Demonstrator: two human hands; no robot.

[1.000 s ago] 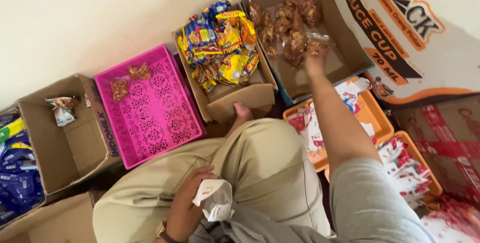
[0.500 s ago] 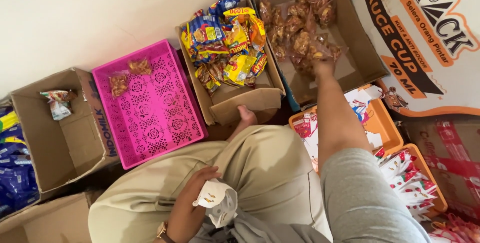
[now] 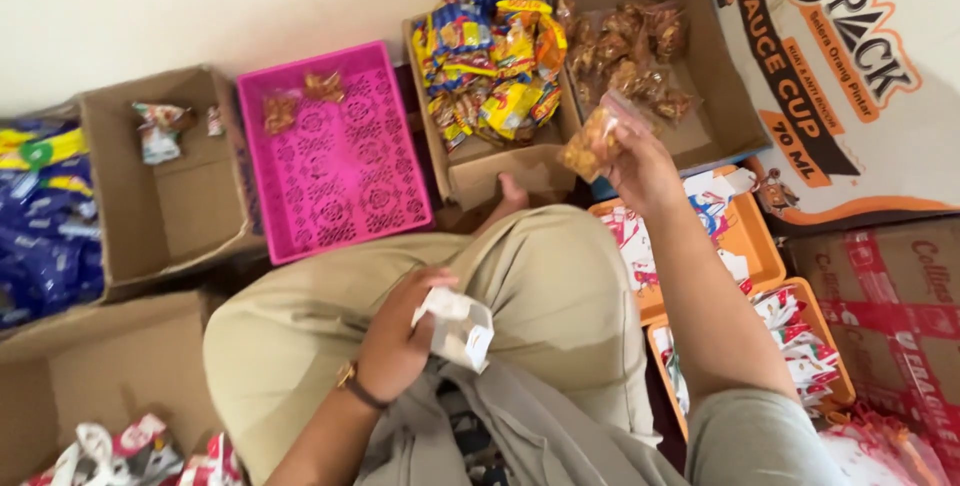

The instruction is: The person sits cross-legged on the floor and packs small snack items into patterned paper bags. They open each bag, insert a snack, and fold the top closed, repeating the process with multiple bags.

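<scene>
Your right hand point(image 3: 640, 161) pinches clear snack packet point(image 3: 592, 141), fingers closed round its top so it hangs free, just short of brown-snack box point(image 3: 725, 121). Your left hand point(image 3: 400, 341) on lap, fingers curled round white plastic bag point(image 3: 460, 326), mouth kept toward packet.

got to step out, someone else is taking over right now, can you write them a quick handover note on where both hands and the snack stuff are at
Right hand: raised over the boxes, gripping a small clear packet of brown snacks.
Left hand: resting on the lap, holding a white plastic bag.
Things: the box of brown snack packets sits at the far right, with the box of yellow and blue packets beside it. The pink tray holds two small packets at its far end.
Done: one brown packet is out of its box and in hand.
Left: that packet is not yet in the white bag or set down anywhere.
</scene>
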